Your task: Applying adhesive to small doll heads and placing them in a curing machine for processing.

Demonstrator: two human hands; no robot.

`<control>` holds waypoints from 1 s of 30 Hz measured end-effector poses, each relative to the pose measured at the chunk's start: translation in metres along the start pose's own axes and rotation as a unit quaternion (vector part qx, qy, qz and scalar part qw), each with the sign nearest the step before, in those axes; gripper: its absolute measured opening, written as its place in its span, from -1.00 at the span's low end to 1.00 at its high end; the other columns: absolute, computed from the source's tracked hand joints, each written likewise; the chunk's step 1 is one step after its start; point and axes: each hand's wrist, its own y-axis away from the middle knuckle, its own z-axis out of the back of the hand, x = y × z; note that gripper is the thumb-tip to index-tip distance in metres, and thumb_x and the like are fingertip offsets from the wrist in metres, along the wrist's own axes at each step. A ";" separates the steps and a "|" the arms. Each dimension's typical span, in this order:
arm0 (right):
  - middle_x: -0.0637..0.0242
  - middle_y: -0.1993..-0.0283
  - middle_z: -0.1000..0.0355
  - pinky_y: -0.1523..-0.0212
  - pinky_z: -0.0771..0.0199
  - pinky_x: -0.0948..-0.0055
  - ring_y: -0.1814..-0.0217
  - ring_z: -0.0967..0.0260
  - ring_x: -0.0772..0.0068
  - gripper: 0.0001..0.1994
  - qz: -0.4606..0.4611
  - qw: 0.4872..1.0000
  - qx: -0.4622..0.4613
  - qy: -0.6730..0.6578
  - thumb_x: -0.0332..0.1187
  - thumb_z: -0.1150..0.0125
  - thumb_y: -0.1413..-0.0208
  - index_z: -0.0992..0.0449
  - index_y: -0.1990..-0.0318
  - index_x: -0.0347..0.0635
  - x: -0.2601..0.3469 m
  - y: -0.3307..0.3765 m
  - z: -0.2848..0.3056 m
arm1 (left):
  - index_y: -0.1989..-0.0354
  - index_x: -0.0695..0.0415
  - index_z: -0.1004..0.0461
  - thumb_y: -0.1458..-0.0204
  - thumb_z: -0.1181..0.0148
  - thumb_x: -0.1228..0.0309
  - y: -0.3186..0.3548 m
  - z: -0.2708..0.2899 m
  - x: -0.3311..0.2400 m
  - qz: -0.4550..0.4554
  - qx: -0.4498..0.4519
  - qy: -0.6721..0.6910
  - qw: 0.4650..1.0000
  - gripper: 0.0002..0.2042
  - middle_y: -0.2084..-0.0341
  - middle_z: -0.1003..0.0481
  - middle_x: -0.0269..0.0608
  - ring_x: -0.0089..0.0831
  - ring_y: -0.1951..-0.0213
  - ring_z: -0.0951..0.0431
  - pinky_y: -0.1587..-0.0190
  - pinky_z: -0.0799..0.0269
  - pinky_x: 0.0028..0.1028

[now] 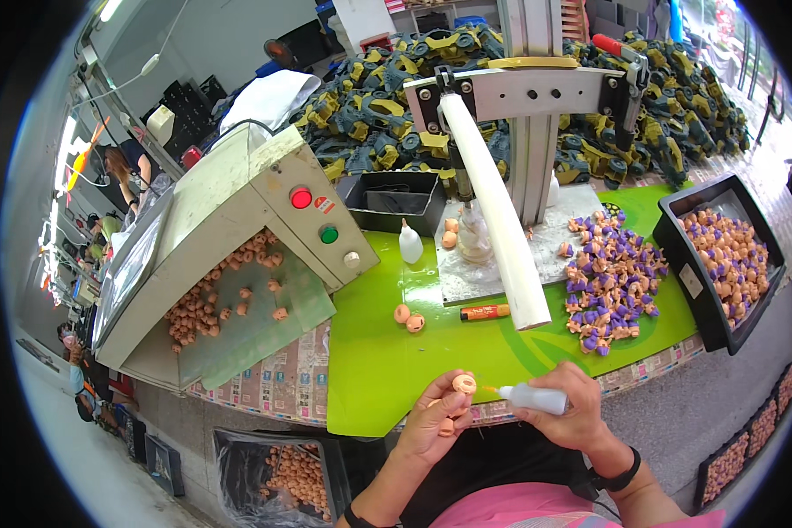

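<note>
My left hand (432, 421) is closed around small peach-coloured toy heads; one toy head (464, 384) is pinched at the fingertips, its hollow side up. My right hand (574, 412) grips a white squeeze bottle (541, 399) lying sideways, its thin orange-tipped nozzle pointing at that head, a small gap apart. Two loose toy heads (414, 324) rest on the green mat (370, 370) ahead of my left hand. A second squeeze bottle (410, 244) stands upright farther back. Right of the white lever lie many purple-and-peach toy figures (607, 282) in a pile.
A press with a long white lever (502, 220) rises mid-table. At left, a beige machine (229, 202) holds loose heads under its opening. Black trays stand at right (678, 264) and lower left (224, 466). An orange marker (484, 312) lies near the lever. Toy vehicles (370, 114) heap behind.
</note>
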 end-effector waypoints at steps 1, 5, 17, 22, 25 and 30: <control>0.30 0.42 -0.48 0.44 -0.43 0.39 0.44 -0.42 0.27 -0.67 0.000 1.000 0.000 0.000 -0.37 -0.56 0.28 -0.54 0.32 -0.17 -0.002 0.002 -0.001 | 0.00 0.06 -0.48 -0.08 -0.18 0.55 0.000 0.000 0.000 0.000 0.000 0.000 1.000 -0.70 0.18 -0.46 -0.28 -0.59 0.31 -0.41 0.44 -0.30 -0.59; 0.25 0.34 -0.49 0.34 -0.44 0.37 0.37 -0.44 0.27 -0.65 -0.040 0.997 -0.062 -0.034 -0.42 -0.53 0.27 -0.53 0.26 -0.18 -0.018 0.004 -0.011 | -0.01 0.02 -0.49 -0.07 -0.14 0.61 0.001 0.000 0.001 -0.010 -0.006 0.008 1.000 -0.68 0.16 -0.46 -0.29 -0.59 0.32 -0.41 0.43 -0.29 -0.60; 0.19 0.10 -0.51 0.00 -0.42 0.26 0.02 -0.45 0.12 -0.56 -0.071 0.996 -0.024 -0.043 -0.42 -0.43 0.14 -0.52 0.02 -0.11 -0.064 -0.022 -0.069 | -0.03 0.03 -0.40 -0.09 -0.16 0.52 0.009 -0.010 0.001 0.024 -0.037 0.112 0.993 -0.69 0.09 -0.45 -0.29 -0.49 0.30 -0.36 0.43 -0.26 -0.58; 0.18 -0.05 -0.44 -0.14 -0.30 0.18 -0.15 -0.30 0.06 -0.59 0.032 0.998 -0.053 0.024 -0.46 -0.37 0.10 -0.50 0.01 -0.19 -0.043 -0.034 -0.029 | -0.03 0.09 -0.40 -0.11 -0.15 0.38 0.016 0.001 0.002 0.043 -0.050 0.163 0.984 -0.70 0.11 -0.46 -0.27 -0.45 0.29 -0.35 0.44 -0.29 -0.56; 0.17 0.02 -0.46 -0.06 -0.33 0.19 -0.05 -0.33 0.05 -0.60 0.066 0.971 -0.090 0.212 -0.48 -0.36 0.13 -0.49 0.05 -0.23 -0.069 -0.048 0.014 | -0.03 0.09 -0.40 -0.10 -0.14 0.34 0.019 0.003 0.003 0.046 -0.053 0.155 0.985 -0.69 0.13 -0.45 -0.29 -0.43 0.27 -0.34 0.44 -0.30 -0.55; 0.14 0.11 -0.45 0.01 -0.34 0.19 0.03 -0.33 0.09 -0.60 -0.055 0.921 -0.082 0.378 -0.38 -0.39 0.16 -0.49 0.09 -0.23 -0.094 -0.073 0.046 | -0.02 0.10 -0.41 -0.09 -0.15 0.36 0.014 -0.005 0.009 0.079 -0.045 0.129 0.987 -0.69 0.15 -0.45 -0.25 -0.41 0.26 -0.35 0.41 -0.29 -0.51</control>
